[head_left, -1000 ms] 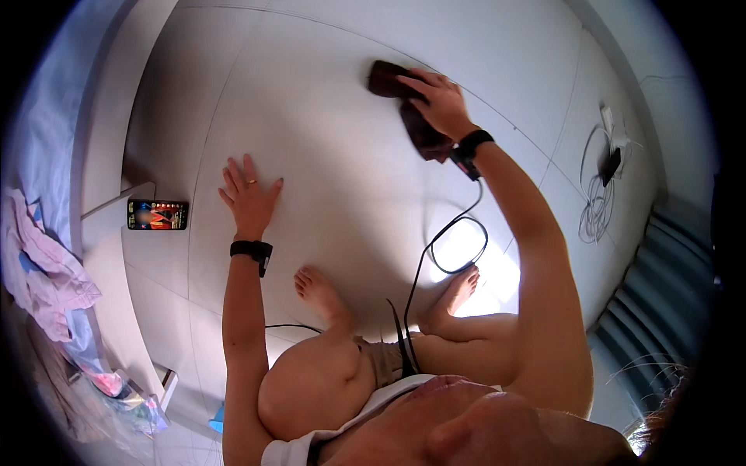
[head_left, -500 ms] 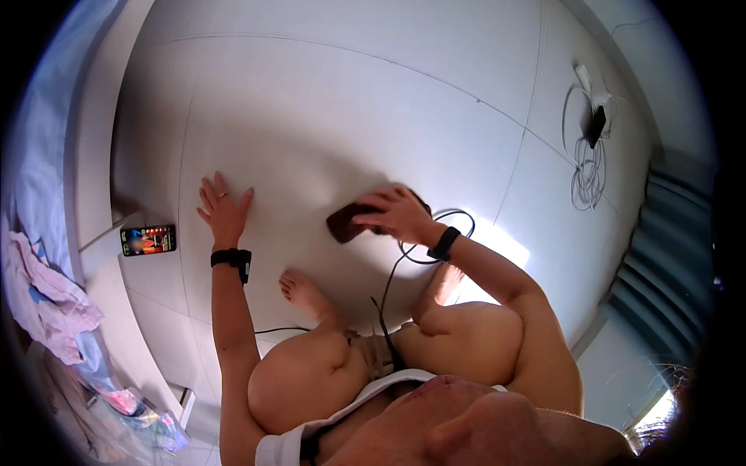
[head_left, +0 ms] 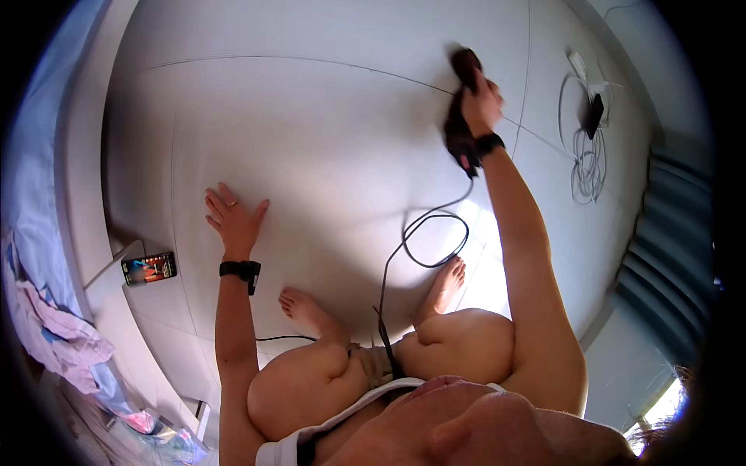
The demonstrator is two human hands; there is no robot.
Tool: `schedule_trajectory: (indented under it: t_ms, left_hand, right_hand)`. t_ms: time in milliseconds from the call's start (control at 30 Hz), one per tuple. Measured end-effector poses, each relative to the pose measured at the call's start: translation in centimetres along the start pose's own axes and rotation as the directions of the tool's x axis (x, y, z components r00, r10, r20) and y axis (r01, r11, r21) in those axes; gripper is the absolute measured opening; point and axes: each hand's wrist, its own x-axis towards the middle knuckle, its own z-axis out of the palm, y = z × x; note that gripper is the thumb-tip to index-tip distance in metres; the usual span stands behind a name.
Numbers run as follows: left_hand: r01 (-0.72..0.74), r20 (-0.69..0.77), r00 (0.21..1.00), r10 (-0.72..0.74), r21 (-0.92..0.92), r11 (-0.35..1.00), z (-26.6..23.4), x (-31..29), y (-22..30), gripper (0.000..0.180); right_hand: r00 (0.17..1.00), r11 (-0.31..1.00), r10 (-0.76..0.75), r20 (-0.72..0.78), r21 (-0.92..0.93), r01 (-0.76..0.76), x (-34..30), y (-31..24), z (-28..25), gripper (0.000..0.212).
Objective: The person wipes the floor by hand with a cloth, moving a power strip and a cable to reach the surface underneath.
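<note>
My right hand (head_left: 483, 106) is reached far forward to the right, its fingers closed round a long dark brown object (head_left: 457, 130) of a kind I cannot make out. Motion blurs its outline, and it is low over or against the pale tiled floor (head_left: 311, 116). A small reddish mark shows near its rear end, where a black cord (head_left: 407, 241) meets it. The cord loops over the floor and runs back between my legs. Off to the left, my left hand (head_left: 237, 223) lies with spread fingers on the floor, holding nothing. Each wrist wears a black band.
A phone with a lit screen (head_left: 149, 269) leans by the white ledge at left. Clothes (head_left: 66, 330) and blue fabric lie beyond it. At right are a coiled white cable (head_left: 588, 167), a black adapter (head_left: 594, 116) and a dark blue curtain (head_left: 672, 233). My bare feet (head_left: 444, 287) are close by.
My right hand has swept forward and right with the dark brown object, turning it lengthwise and drawing the cord forward. My left hand stays flat, nearly in place.
</note>
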Motion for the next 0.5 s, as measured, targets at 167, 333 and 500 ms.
schedule_trajectory:
  t_ms: [167, 333, 500]
  left_hand:
    - [-0.029, -0.044, 0.999, 0.030, 0.025, 0.999, 1.1, 0.1, -1.0, 0.112]
    - [-0.005, -0.024, 1.000, 0.006, 0.037, 0.999, 0.7, -0.1, -0.7, 0.112]
    - [0.004, -0.014, 1.000, -0.004, 0.015, 1.000, 0.1, -0.1, -0.9, 0.112]
  right_hand:
    - [0.856, 0.872, -0.487, 0.175, 0.039, 0.488, -3.8, -12.3, 2.3, 0.048]
    - [0.509, 0.566, -0.819, 0.266, 0.219, 0.795, -14.6, -15.0, 2.3, 0.045]
    - [0.311, 0.386, -0.921, 0.236, 0.433, 0.814, -17.9, -10.3, -0.3, 0.038]
